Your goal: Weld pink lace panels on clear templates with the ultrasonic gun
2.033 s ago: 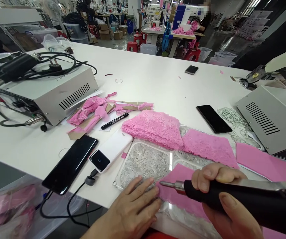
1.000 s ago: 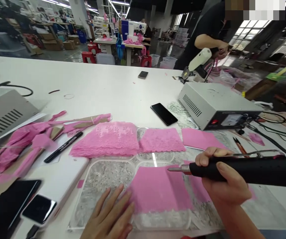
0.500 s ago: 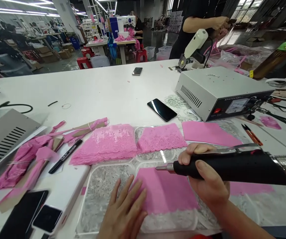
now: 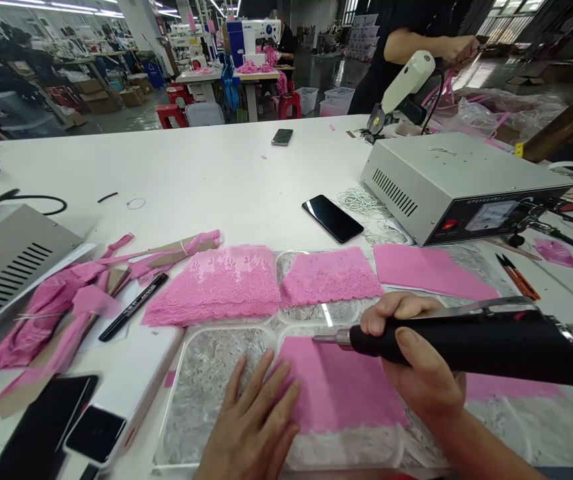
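My right hand (image 4: 416, 353) is wrapped round a black handheld welding tool (image 4: 476, 343) with a narrow metal tip. The tip points left, at the upper edge of a pink fabric piece (image 4: 341, 383); I cannot tell whether it touches. My left hand (image 4: 256, 417) lies with fingers spread, its fingertips over the left edge of that fabric. Beneath is a clear plastic template (image 4: 176, 400) with rounded sections. Behind it lie a stack of pink lace (image 4: 216, 283), a smaller lace piece (image 4: 331, 275) and a plain pink panel (image 4: 431, 270). More pink fabric (image 4: 511, 387) shows right of my wrist.
A grey control box (image 4: 466, 180) stands at right, with a black phone (image 4: 333, 218) beside it. Another grey box (image 4: 16, 260), pink straps (image 4: 51, 320), a marker (image 4: 134, 307) and a white box (image 4: 151, 367) occupy the left. A co-worker's hands (image 4: 461, 50) are at work far right.
The whole view has shifted slightly, with background things a little further right. The hands, tool and fabric keep nearly the same positions relative to each other.
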`<act>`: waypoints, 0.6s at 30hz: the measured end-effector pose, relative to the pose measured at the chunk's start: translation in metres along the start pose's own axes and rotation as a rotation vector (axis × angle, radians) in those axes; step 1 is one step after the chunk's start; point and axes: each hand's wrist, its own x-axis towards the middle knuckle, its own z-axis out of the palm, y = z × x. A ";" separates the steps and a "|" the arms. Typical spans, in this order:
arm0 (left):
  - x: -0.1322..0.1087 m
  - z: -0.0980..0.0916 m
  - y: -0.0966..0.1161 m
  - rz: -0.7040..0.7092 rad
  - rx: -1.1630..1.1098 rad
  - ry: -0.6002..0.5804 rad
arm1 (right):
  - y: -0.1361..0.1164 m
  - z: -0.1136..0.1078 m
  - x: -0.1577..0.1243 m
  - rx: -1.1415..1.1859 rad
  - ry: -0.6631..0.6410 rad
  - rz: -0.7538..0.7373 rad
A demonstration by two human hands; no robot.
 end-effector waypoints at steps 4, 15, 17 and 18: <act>0.001 0.001 -0.003 0.029 0.011 -0.002 | 0.000 0.000 -0.001 -0.017 -0.028 -0.019; -0.001 0.004 -0.006 0.058 0.021 0.006 | -0.016 -0.034 0.015 0.055 0.194 -0.027; -0.001 0.004 -0.007 0.061 0.036 -0.010 | -0.015 -0.035 0.013 0.058 0.191 -0.022; 0.000 0.004 -0.007 0.062 0.043 -0.013 | -0.014 -0.033 0.012 0.059 0.186 -0.026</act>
